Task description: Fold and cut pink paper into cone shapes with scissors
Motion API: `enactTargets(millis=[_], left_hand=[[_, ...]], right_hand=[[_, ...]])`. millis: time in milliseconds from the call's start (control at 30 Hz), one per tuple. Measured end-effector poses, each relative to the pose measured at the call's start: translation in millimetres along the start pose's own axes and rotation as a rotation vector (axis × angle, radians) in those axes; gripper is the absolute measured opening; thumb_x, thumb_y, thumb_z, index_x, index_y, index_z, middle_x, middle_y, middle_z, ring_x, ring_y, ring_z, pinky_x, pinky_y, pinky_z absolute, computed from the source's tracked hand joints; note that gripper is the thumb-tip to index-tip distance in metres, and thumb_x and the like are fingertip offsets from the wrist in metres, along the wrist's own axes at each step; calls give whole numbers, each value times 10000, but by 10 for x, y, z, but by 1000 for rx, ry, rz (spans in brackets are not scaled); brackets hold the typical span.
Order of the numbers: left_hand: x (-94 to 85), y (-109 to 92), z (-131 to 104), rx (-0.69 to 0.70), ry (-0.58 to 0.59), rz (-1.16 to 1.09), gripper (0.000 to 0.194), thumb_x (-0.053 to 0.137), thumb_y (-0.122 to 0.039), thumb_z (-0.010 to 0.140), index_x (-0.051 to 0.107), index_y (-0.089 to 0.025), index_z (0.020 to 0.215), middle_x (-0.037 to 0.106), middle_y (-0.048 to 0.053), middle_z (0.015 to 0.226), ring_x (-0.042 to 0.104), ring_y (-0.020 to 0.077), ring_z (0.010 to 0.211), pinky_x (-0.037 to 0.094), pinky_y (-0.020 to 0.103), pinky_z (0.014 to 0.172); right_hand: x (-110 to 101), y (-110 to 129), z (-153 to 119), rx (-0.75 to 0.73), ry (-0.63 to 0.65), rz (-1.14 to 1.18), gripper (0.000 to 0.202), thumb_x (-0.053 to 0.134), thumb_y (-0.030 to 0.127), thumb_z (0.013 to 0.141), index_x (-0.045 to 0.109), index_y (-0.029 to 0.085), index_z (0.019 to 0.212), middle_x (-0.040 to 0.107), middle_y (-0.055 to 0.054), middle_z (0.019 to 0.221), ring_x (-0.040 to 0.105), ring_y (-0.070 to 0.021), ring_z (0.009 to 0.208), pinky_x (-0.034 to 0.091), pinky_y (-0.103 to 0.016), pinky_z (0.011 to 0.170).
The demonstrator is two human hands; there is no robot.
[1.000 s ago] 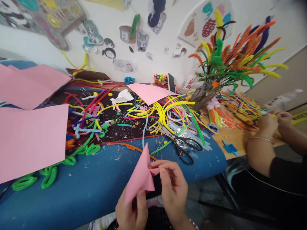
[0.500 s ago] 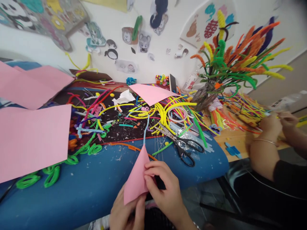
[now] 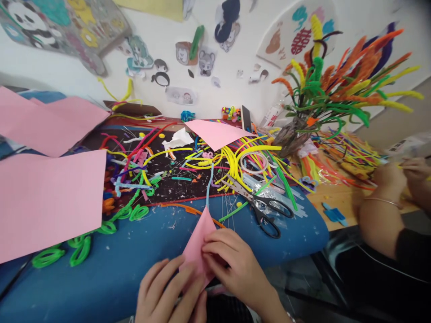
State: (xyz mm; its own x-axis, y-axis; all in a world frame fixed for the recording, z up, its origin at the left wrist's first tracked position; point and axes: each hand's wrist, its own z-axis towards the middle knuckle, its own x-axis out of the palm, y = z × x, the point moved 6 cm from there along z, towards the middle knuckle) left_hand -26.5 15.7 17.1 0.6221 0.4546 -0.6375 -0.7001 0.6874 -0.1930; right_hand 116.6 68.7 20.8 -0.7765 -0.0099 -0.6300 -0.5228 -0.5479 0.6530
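Observation:
A pink paper cone (image 3: 204,229) points away from me over the blue table edge, with a light blue pipe cleaner (image 3: 209,186) sticking out of its tip. My right hand (image 3: 239,264) pinches the cone's right side between thumb and fingers. Across its lower left side lie the fingers of my left hand (image 3: 168,291), with the thumb underneath near the wide end. The cone's lower part is partly hidden behind these fingers. Beyond my right hand, black-handled scissors (image 3: 257,204) lie open on the table.
Pink paper sheets (image 3: 50,202) cover the left side. Yellow pipe cleaners (image 3: 232,161) and scraps spread over the dark mat (image 3: 178,188). A vase (image 3: 292,132) of fuzzy stems stands at the back right. Another person's hands (image 3: 390,179) work at the far right.
My left hand has come up from beneath the cone, and its fingers now lie over the lower left side. My right hand keeps its pinch. The view has shifted slightly.

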Motion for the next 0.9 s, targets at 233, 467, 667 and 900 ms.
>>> enactTargets(millis=[233,467,667,900], left_hand=[[400,61,-120,-94,63,-149,176,585,-159,878,720,-192,986,740,51,1059,582,250,1162,351,426,1101],[448,82,-170,-83,60,-117,173,551,-146,875,710,-203,912,732,50,1090,579,239,1136,387,411,1072],[416,90,-96,-114,59,-106,144,589,-178,869,713,-224,924,743,34,1036,594,218,1074,416,389,1029],[411,99,-68,-112,65,-125,117,597,-198,880,712,-211,898,750,26,1010,591,227,1060,399,390,1033]], right_hand=[[-13,-32,-15,-32,-6,-28,184,558,70,889,678,185,968,729,-54,955,668,-173,887,577,-334,838],[-62,-93,-27,6,-169,-28,159,635,72,835,712,191,906,740,-48,893,683,-180,855,593,-315,785],[-90,-125,-31,8,-194,8,159,686,47,800,729,190,858,757,-35,888,698,-159,840,586,-283,803],[-103,-186,-26,33,-192,30,146,697,49,794,739,182,839,769,-43,894,711,-158,850,578,-267,825]])
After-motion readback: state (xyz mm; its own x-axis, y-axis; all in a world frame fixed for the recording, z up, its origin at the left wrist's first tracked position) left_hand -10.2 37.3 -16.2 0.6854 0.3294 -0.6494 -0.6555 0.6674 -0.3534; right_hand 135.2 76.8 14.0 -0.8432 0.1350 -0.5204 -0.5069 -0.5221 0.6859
